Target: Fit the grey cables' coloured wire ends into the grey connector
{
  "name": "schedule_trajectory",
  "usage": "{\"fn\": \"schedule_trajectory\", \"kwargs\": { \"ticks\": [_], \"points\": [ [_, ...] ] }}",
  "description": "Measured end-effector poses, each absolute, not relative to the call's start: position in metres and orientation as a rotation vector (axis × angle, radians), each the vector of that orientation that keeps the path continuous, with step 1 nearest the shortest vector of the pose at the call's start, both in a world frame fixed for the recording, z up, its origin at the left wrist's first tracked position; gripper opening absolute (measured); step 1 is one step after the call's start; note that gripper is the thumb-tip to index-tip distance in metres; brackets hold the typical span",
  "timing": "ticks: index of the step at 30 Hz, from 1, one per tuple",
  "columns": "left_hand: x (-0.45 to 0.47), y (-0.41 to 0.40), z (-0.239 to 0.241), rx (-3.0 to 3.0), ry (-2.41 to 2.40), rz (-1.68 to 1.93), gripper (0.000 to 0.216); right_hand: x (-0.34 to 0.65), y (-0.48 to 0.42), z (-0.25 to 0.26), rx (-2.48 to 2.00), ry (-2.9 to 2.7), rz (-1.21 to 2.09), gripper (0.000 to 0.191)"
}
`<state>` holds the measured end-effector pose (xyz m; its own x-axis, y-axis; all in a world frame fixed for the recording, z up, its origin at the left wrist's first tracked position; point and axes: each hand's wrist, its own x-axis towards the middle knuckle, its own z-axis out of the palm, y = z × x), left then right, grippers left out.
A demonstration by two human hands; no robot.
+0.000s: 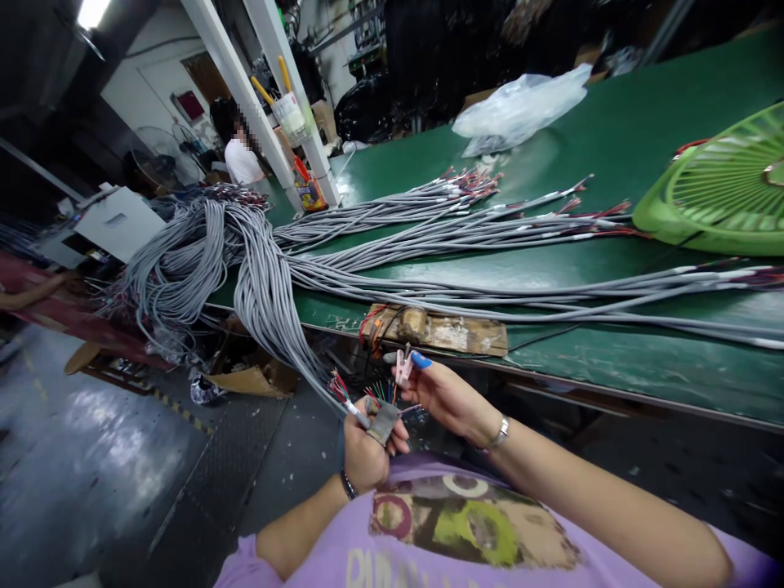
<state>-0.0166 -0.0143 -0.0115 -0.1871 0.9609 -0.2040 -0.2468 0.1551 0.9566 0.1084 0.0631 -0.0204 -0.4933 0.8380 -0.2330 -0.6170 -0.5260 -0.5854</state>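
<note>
My left hand (366, 453) is closed around the end of a grey cable (358, 415), low in front of the table edge. A flat grey rectangular piece (384, 422) lies against its fingers, with thin coloured wires (380, 392) fanning out above it. To its right, my right hand (450, 400) pinches a small pink clip (403, 367) at its fingertips; a blue cover sits on one fingertip. A thin pale wire runs between the two hands. Just beyond the clip, a worn wooden block (453, 331) lies along the table edge.
Long bundles of grey cables (392, 282) with stripped ends cross the green table (588, 359). A thick heap of cables (177, 261) hangs over its left end. A green fan (723, 184) stands at right, a plastic bag (520, 110) behind. A person (242, 159) is at back left.
</note>
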Motion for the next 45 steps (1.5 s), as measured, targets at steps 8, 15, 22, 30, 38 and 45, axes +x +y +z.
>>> {"fn": "schedule_trajectory", "kwargs": {
  "ticks": [8, 15, 22, 30, 38, 45],
  "points": [
    [-0.012, -0.010, -0.010, 0.836, 1.266, 1.358, 0.031, 0.105, 0.065, -0.020, -0.644, -0.408, 2.140, 0.022],
    [-0.010, -0.007, -0.016, 0.867, 1.294, 1.348, 0.028, 0.098, 0.065, -0.015, -0.637, -0.312, 2.102, 0.022],
    [-0.011, -0.007, -0.016, 0.861, 1.301, 1.353, 0.028, 0.099, 0.064, -0.017, -0.607, -0.333, 2.124, 0.028],
    [-0.018, -0.013, -0.018, 0.853, 1.287, 1.367, 0.029, 0.114, 0.047, -0.027, -0.554, -0.743, 2.220, 0.044],
    [-0.024, -0.015, -0.023, 0.919, 1.303, 1.273, 0.032, 0.113, 0.033, -0.027, -0.771, -1.116, 1.903, 0.033],
    [-0.027, -0.016, -0.020, 1.014, 1.253, 1.081, 0.032, 0.113, 0.038, -0.021, -0.827, -1.181, 1.932, 0.036]
  ]
}}
